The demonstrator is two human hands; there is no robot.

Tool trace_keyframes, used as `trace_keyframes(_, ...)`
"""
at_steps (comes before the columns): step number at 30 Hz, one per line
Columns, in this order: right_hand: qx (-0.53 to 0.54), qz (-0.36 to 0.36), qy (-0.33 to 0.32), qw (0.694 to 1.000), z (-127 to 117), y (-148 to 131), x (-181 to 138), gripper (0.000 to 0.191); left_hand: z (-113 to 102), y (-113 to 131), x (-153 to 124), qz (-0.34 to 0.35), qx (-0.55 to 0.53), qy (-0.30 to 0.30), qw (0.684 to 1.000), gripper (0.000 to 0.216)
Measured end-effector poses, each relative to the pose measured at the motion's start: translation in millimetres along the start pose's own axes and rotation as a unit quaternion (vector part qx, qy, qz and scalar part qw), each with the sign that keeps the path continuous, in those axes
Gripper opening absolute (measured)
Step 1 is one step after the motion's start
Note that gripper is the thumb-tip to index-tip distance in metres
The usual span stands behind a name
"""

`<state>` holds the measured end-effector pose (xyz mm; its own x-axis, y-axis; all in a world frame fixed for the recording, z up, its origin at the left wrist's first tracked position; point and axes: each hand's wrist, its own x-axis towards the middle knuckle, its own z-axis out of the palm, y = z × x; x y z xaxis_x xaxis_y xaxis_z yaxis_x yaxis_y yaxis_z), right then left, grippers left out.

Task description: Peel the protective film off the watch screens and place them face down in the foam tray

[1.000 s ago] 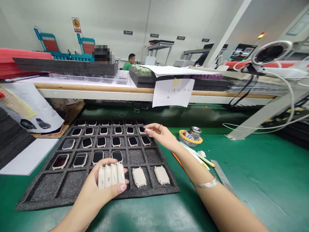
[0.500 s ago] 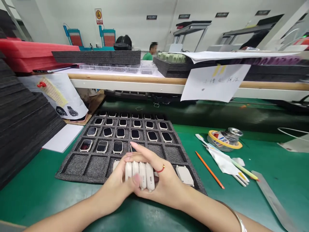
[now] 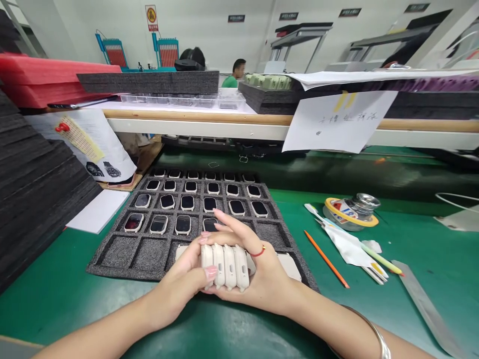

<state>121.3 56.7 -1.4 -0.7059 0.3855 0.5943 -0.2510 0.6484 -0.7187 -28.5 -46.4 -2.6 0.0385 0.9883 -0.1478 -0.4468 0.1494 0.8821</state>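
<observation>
Both my hands meet over the near edge of a dark foam tray point(image 3: 123, 252). Between them is a stack of several beige watch bodies point(image 3: 224, 259), held on edge side by side. My left hand point(image 3: 183, 279) grips the stack from the left, thumb across its front. My right hand point(image 3: 254, 271) cups it from the right and behind, fingers curled over the top. The tray's pockets hold several watch bodies point(image 3: 187, 203) lying screen up in rows. A beige one point(image 3: 290, 267) lies face down just right of my hands.
A pile of black foam trays point(image 3: 33, 199) stands at the left beside a white sheet point(image 3: 97, 212). To the right lie an orange pencil point(image 3: 325, 259), a tape roll with a small jar point(image 3: 352, 209), tools and a metal ruler point(image 3: 426, 309). A raised shelf point(image 3: 232, 124) crosses behind; a person sits far back.
My right hand came back from the tray's far rows and closed onto the stack held in my left hand. The view swung left. Since half a second ago the stack has tilted slightly.
</observation>
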Motion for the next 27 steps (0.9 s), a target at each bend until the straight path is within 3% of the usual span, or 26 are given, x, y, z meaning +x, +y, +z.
trace_keyframes(4,-0.006,0.001,-0.004,1.000,-0.4,-0.4,-0.2,0.099,-0.5,-1.8,-0.3,-0.008,0.027,0.009,1.000,0.041)
trace_keyframes(8,-0.029,-0.027,-0.010,0.999,0.0,0.1,-0.3,0.093,3.1,0.3,0.1,0.030,0.090,0.021,0.995,0.046)
trace_keyframes(12,-0.036,-0.050,-0.008,0.998,0.7,-0.6,0.2,0.090,2.6,3.2,0.4,0.053,0.165,-0.009,0.985,0.036)
trace_keyframes(17,-0.047,-0.067,-0.014,0.997,1.7,-2.2,0.5,0.090,2.4,2.4,0.2,0.068,0.168,-0.004,0.984,0.050)
trace_keyframes(23,-0.086,-0.080,-0.027,0.993,2.6,0.6,-1.6,0.092,5.4,2.5,1.6,0.071,0.178,0.004,0.981,0.046)
trace_keyframes(27,-0.098,-0.084,-0.049,0.990,4.4,4.5,-3.7,0.088,5.7,-2.5,4.3,0.064,0.143,0.017,0.988,0.061)
